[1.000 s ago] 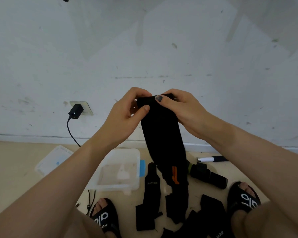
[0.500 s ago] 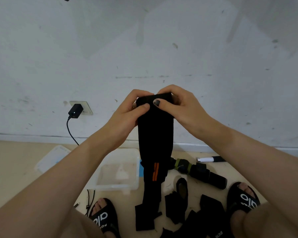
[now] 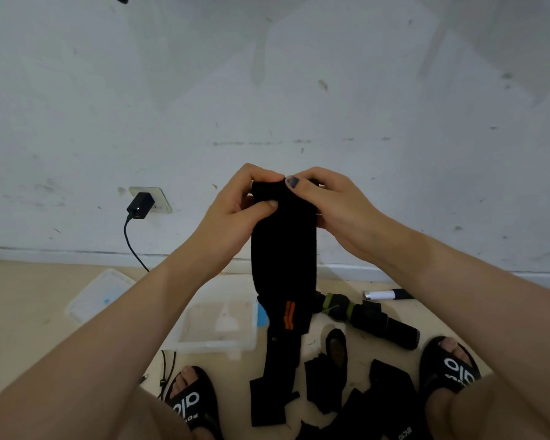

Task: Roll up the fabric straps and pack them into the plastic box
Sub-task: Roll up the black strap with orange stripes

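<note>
Plainly, slipper (image 3: 451, 367) print reads "olo".

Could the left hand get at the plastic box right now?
Probably not yet: the left hand pinches the black strap with the right hand. The open box sits unobstructed below it.

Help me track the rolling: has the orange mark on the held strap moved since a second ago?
Yes. The orange mark has risen: it was level with the plastic box's near rim, now mid-wall.
</note>
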`<state>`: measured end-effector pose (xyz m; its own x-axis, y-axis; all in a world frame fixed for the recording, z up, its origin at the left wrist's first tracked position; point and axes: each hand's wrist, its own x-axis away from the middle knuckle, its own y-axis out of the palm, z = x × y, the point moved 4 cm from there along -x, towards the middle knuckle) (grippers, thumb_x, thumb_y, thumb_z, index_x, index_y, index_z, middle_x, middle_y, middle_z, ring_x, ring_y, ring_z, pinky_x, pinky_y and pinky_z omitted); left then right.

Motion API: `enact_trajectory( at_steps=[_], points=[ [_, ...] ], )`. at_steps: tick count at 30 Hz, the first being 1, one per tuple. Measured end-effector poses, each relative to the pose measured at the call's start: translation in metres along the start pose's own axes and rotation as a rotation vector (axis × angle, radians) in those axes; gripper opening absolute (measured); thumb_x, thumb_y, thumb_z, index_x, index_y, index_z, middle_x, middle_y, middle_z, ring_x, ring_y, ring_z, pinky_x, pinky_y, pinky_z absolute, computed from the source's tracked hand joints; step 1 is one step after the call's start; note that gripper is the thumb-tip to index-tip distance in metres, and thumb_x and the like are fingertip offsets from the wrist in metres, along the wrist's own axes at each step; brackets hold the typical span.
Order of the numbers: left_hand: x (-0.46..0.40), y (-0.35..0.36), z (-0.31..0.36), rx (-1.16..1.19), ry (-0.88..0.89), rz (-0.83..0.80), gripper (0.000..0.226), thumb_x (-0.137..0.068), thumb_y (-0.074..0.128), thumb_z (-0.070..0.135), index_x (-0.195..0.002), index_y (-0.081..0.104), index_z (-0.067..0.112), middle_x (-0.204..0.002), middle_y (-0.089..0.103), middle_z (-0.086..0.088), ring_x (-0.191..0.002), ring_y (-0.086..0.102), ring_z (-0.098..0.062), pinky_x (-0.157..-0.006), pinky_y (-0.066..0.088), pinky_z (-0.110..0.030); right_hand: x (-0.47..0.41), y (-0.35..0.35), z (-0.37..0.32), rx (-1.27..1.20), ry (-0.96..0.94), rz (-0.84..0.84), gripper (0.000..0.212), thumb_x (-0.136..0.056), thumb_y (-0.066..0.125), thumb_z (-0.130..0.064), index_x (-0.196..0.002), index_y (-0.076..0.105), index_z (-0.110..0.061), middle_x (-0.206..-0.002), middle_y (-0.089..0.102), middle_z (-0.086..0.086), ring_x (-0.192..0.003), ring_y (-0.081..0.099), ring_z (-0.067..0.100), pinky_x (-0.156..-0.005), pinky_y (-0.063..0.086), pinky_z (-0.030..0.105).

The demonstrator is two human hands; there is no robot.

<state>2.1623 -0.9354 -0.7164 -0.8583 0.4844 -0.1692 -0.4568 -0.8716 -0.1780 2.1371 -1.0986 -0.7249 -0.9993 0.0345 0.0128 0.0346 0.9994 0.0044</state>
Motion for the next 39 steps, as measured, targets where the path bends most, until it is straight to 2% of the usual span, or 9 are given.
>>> enact_trajectory(
  at_steps=[8, 12, 19, 25, 27, 29, 32, 35, 39],
  points=[
    [-0.003, 0.006, -0.01, 0.111, -0.19, -0.005, 0.035, -0.092, 0.049, 0.043, -0.121, 0.055, 0.025, -0.125, 0.063, -0.002, -0.113, 0.064, -0.011, -0.098, 0.052, -0.034, -0.001, -0.002, 0.001, -0.01, -0.04, -0.012, 0.015, -0.096, 0.07, -0.015, -0.11, 0.07, -0.011, -0.1, 0.07, 0.007, -0.1, 0.07, 0.026, -0.095, 0.058, 0.04],
    [-0.002, 0.002, -0.011, 0.092, -0.177, 0.019, 0.013, -0.106, 0.049, 0.028, -0.115, 0.058, 0.029, -0.111, 0.065, 0.008, -0.102, 0.064, -0.006, -0.09, 0.05, -0.032, -0.001, -0.003, 0.0, -0.083, 0.002, -0.041, 0.022, -0.095, 0.071, -0.013, -0.116, 0.065, -0.008, -0.101, 0.069, 0.009, -0.097, 0.071, 0.024, -0.087, 0.059, 0.034],
    [0.0, -0.005, -0.004, 0.08, -0.08, -0.018, 0.021, -0.106, 0.048, 0.015, -0.114, 0.058, 0.032, -0.107, 0.065, 0.01, -0.1, 0.063, -0.009, -0.085, 0.05, -0.027, 0.006, 0.008, 0.006, -0.019, 0.159, -0.181, 0.03, -0.105, 0.051, -0.042, -0.121, 0.063, -0.019, -0.089, 0.071, -0.005, -0.085, 0.073, 0.017, -0.075, 0.059, 0.031],
    [-0.002, -0.007, -0.006, 0.15, -0.124, -0.013, 0.022, -0.097, 0.051, 0.016, -0.113, 0.056, 0.029, -0.107, 0.065, 0.001, -0.099, 0.063, -0.014, -0.084, 0.052, -0.031, 0.004, 0.005, 0.003, -0.028, 0.026, -0.095, 0.022, -0.101, 0.063, -0.028, -0.116, 0.063, -0.012, -0.1, 0.075, 0.005, -0.093, 0.075, 0.019, -0.079, 0.062, 0.033],
    [-0.002, -0.005, -0.012, 0.167, -0.199, -0.02, 0.031, -0.094, 0.052, 0.033, -0.124, 0.053, 0.026, -0.123, 0.065, 0.001, -0.112, 0.066, -0.012, -0.095, 0.054, -0.035, 0.004, 0.005, 0.002, -0.03, -0.006, -0.104, 0.021, -0.101, 0.064, -0.023, -0.116, 0.062, -0.009, -0.1, 0.075, 0.009, -0.095, 0.075, 0.022, -0.083, 0.062, 0.036],
    [-0.002, -0.003, -0.017, 0.148, -0.275, -0.04, 0.058, -0.091, 0.048, 0.054, -0.14, 0.049, 0.024, -0.138, 0.063, 0.001, -0.124, 0.064, -0.011, -0.106, 0.05, -0.038, 0.003, 0.002, 0.0, -0.007, -0.04, -0.104, 0.021, -0.1, 0.065, -0.02, -0.116, 0.062, -0.007, -0.103, 0.074, 0.014, -0.096, 0.075, 0.025, -0.085, 0.062, 0.039],
    [-0.002, -0.004, -0.019, 0.098, -0.336, -0.044, 0.063, -0.093, 0.039, 0.064, -0.141, 0.052, 0.025, -0.139, 0.064, -0.002, -0.124, 0.064, -0.013, -0.108, 0.049, -0.039, 0.003, 0.001, -0.002, 0.066, -0.107, -0.109, 0.018, -0.099, 0.067, -0.018, -0.114, 0.062, -0.01, -0.101, 0.073, 0.012, -0.093, 0.074, 0.022, -0.083, 0.062, 0.038],
    [-0.002, -0.006, -0.019, 0.104, -0.384, -0.055, 0.052, -0.107, 0.029, 0.058, -0.131, 0.063, 0.026, -0.13, 0.07, -0.005, -0.117, 0.068, -0.018, -0.102, 0.051, -0.035, 0.004, 0.002, -0.003, 0.17, -0.176, -0.092, 0.017, -0.096, 0.07, -0.017, -0.111, 0.063, -0.016, -0.095, 0.069, 0.005, -0.09, 0.071, 0.019, -0.08, 0.059, 0.034],
    [-0.001, -0.008, -0.016, 0.151, -0.353, -0.038, 0.034, -0.109, 0.038, 0.041, -0.123, 0.055, 0.015, -0.111, 0.06, -0.005, -0.098, 0.059, -0.017, -0.079, 0.048, -0.029, 0.003, 0.002, 0.001, 0.23, -0.2, -0.086, 0.019, -0.095, 0.072, -0.017, -0.112, 0.064, -0.021, -0.101, 0.068, 0.0, -0.095, 0.069, 0.02, -0.079, 0.06, 0.037]
  ],
)
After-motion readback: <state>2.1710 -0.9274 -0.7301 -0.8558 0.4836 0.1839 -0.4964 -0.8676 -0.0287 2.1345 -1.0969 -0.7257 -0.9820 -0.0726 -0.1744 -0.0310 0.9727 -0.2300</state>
